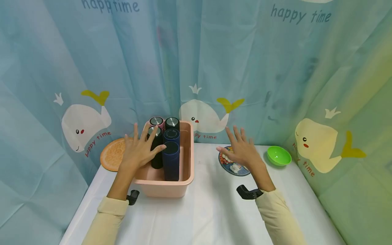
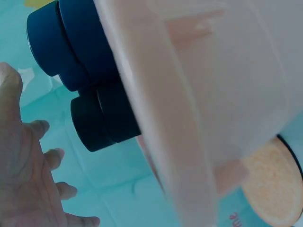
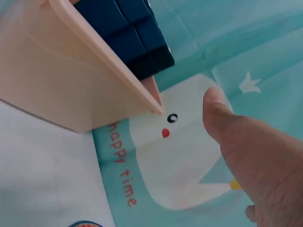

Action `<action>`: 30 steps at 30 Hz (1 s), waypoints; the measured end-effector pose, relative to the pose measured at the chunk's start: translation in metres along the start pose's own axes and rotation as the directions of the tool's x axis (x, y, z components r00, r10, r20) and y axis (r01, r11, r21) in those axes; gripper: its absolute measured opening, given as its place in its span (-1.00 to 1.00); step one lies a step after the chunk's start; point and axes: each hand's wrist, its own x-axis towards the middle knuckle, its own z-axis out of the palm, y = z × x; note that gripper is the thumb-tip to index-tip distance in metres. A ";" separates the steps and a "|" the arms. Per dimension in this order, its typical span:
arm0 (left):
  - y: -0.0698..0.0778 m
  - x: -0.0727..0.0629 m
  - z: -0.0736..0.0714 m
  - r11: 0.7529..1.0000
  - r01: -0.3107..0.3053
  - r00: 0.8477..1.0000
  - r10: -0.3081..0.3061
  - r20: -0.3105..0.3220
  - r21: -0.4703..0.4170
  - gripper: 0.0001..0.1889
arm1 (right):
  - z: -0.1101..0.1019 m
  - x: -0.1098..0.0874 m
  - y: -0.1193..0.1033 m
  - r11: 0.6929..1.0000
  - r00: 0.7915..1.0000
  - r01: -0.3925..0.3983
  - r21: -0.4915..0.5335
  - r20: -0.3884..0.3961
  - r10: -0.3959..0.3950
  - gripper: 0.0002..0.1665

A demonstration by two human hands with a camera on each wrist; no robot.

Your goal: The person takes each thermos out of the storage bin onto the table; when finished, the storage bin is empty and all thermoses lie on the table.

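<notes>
Spread and holding nothing, the left hand [image 1: 137,153] hovers near the pink bin [image 1: 163,191], the right hand [image 1: 244,151] by the patterned plate [image 1: 237,170]; thermoses [image 1: 171,165] in the bin leave a gap along its right wall.

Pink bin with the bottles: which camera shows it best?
The head view: it looks down into the pink bin, showing the bottles inside, though the left hand hides part. The left wrist view shows mainly its rim and outside, cropped; the right wrist view also crops it, showing mostly outer wall.
</notes>
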 end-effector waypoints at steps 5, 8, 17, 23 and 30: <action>-0.007 -0.010 0.001 0.993 0.051 0.999 -0.051 0.008 -0.105 -0.13 | 0.003 0.004 -0.012 0.980 0.991 0.132 0.149 -0.054 -0.125 0.06; -0.011 -0.018 0.005 0.979 0.102 0.995 -0.103 0.003 -0.176 -0.15 | 0.006 0.007 -0.022 0.950 0.983 0.182 0.253 -0.048 -0.176 0.00; -0.021 -0.039 0.027 0.940 0.164 0.982 -0.184 -0.042 -0.298 -0.17 | 0.024 0.017 -0.059 0.822 0.963 0.264 0.504 -0.086 -0.257 -0.05; -0.024 -0.042 0.037 0.922 0.158 0.983 -0.182 -0.035 -0.353 -0.34 | 0.035 0.024 -0.081 0.723 0.947 0.300 0.623 -0.104 -0.303 -0.13; -0.027 -0.038 0.050 0.880 0.138 0.959 -0.233 -0.159 -0.455 -0.51 | 0.045 0.028 -0.103 0.663 0.958 0.266 0.700 -0.115 -0.263 -0.22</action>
